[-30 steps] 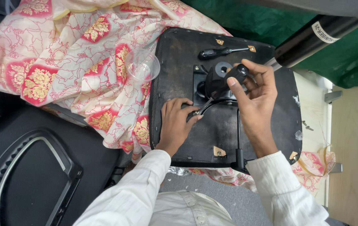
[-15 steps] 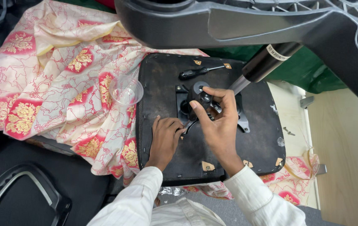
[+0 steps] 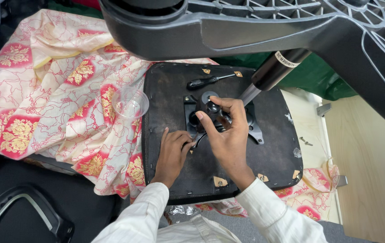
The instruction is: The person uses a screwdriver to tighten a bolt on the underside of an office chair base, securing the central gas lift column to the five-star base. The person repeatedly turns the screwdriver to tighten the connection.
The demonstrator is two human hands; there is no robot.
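1. Two white sleeves (image 3: 264,211) are seen nearest the camera, reaching forward over the near edge of the upturned chair seat (image 3: 174,90).
2. The left hand (image 3: 172,152) is laid on the seat's black underside, left of the metal plate (image 3: 253,130); its fingers are curled, and the near end of a thin black lever (image 3: 200,138) appears to be pinched at the fingertips.
3. The right hand (image 3: 227,135) is held over the middle of the seat, covering much of the metal plate. Its thumb and fingers are closed around a round black knob (image 3: 212,108) at the plate's centre.
4. On the seat's far edge, beyond the plate, a black-handled screwdriver (image 3: 206,81) is lying, well apart from both hands.
5. A black and silver cylinder (image 3: 271,74) is seen slanting from the plate towards the seat's far right.
6. Left of the seat, a clear plastic cup (image 3: 130,103) is resting on a flowered cloth (image 3: 53,94), which is spread beneath the seat.
7. Right of the seat, small screws (image 3: 306,141) are lying on a pale surface.
8. Farthest off, above the seat, a large grey chair base (image 3: 255,31) is filling the top of the view.
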